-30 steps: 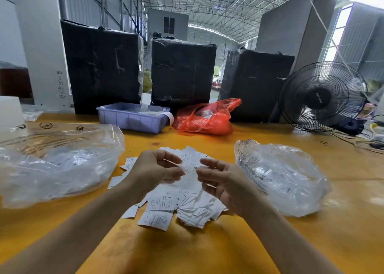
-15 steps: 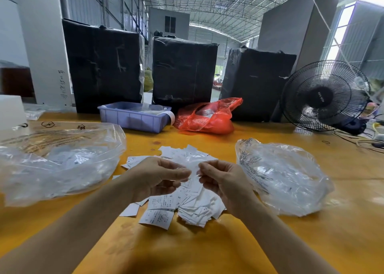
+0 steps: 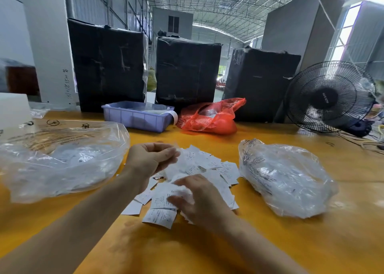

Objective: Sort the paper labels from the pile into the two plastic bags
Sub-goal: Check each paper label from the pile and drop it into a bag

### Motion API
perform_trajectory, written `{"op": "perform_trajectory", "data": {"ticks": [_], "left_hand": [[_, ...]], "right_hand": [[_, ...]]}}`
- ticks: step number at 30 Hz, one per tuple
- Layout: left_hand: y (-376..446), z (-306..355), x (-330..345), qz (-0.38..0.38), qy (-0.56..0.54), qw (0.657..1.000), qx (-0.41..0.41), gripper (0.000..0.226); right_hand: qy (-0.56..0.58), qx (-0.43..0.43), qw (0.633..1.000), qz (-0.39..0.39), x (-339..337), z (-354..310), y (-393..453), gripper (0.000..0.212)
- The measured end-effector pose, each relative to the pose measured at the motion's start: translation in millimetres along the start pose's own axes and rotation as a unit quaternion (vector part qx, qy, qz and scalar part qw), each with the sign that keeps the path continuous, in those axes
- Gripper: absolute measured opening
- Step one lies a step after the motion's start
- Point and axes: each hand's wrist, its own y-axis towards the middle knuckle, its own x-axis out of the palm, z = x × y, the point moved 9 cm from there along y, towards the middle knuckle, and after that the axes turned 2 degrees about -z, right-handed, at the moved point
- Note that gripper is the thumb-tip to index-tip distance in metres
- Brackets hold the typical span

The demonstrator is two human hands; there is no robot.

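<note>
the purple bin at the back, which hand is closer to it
Left. The left hand is raised above the far edge of the label pile, just in front of the purple bin. The right hand sits lower, on the pile's near side.

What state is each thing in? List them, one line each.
left hand: raised, pinching a paper label.
right hand: down on the pile, fingers blurred among labels.
pile of labels: loose, unsorted, between the bags.
left plastic bag: lying open, labels inside.
right plastic bag: crumpled, mouth not visible.
red bag: slumped, partly open.
blue bin: upright, open-topped.
fan: upright; spinning unclear.
</note>
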Motion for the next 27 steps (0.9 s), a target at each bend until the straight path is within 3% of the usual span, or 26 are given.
{"op": "perform_trajectory", "data": {"ticks": [2,5,8,11,15,18,21,23,27], "left_hand": [[1,1,-4,0.011,0.009,1.0,0.007,0.006],[3,-2,-9,0.023,0.03,0.999,0.008,0.01],[6,-4,-12,0.023,0.049,0.999,0.006,0.013],[7,-6,-11,0.009,0.073,0.997,0.004,0.014],[2,-8,-1,-0.031,0.114,0.993,0.004,0.024],[-2,-10,12,-0.079,0.168,0.983,0.006,0.029],[-7,-12,25,-0.131,0.218,0.967,0.016,0.025],[-9,-13,31,-0.156,0.242,0.958,0.02,0.02],[-11,-19,36,-0.185,0.273,0.944,0.014,0.008]], "right_hand": [[-0.072,-0.019,0.996,-0.048,16,-9,3,0.058],[-0.096,0.003,0.994,-0.049,20,-9,8,0.055],[-0.027,0.057,0.998,-0.011,9,6,8,0.045],[0.012,0.063,0.996,0.061,-13,18,5,0.014],[0.072,0.143,0.978,0.132,-45,48,-4,0.018],[0.258,0.197,0.927,0.185,-65,73,-13,0.007],[0.505,0.217,0.817,0.173,-63,79,-14,0.015],[0.583,0.204,0.771,0.154,-61,69,-11,0.017],[0.571,0.171,0.794,0.122,-59,47,-9,0.007]]}}
